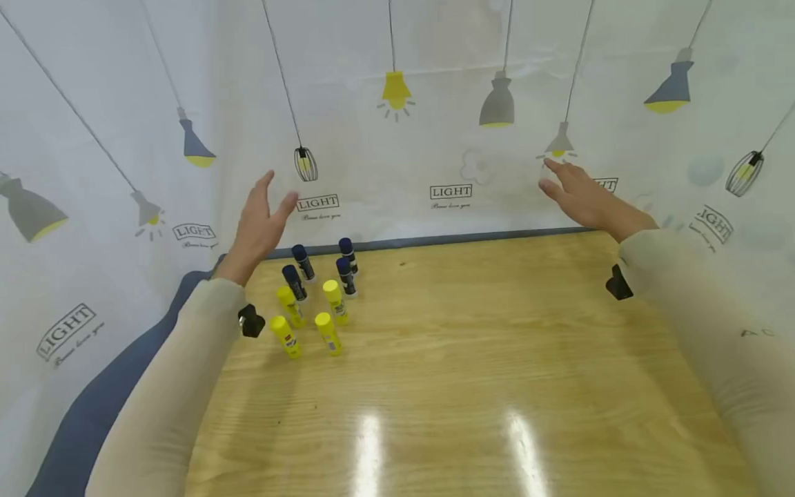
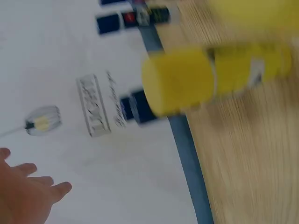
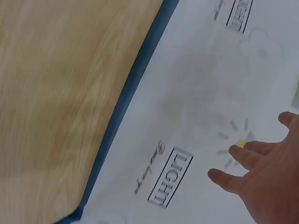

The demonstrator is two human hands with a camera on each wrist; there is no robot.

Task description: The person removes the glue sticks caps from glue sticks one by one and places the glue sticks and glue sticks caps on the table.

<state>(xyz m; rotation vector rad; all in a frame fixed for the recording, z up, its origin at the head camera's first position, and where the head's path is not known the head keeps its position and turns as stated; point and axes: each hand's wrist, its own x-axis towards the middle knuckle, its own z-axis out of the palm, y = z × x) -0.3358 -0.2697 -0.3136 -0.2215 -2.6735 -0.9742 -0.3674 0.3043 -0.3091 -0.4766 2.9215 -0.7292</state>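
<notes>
Several glue sticks stand upright at the back left of the table. The nearer ones are yellow, such as the yellow glue stick (image 1: 328,334); behind them are dark blue-capped ones, such as the blue glue stick (image 1: 346,277). My left hand (image 1: 257,224) is raised beside and above the group, fingers spread, holding nothing. In the left wrist view a yellow glue stick (image 2: 219,77) looms large, apart from the fingers. Over the back right of the table my right hand (image 1: 586,197) hovers with fingers extended and nothing in it.
A wooden table (image 1: 472,359) reaches back to a white wall covering (image 1: 435,138) printed with hanging lamps. A dark blue border (image 1: 447,239) runs along its foot and down the left side. Dark wrist mounts (image 1: 251,321) sit on both sleeves.
</notes>
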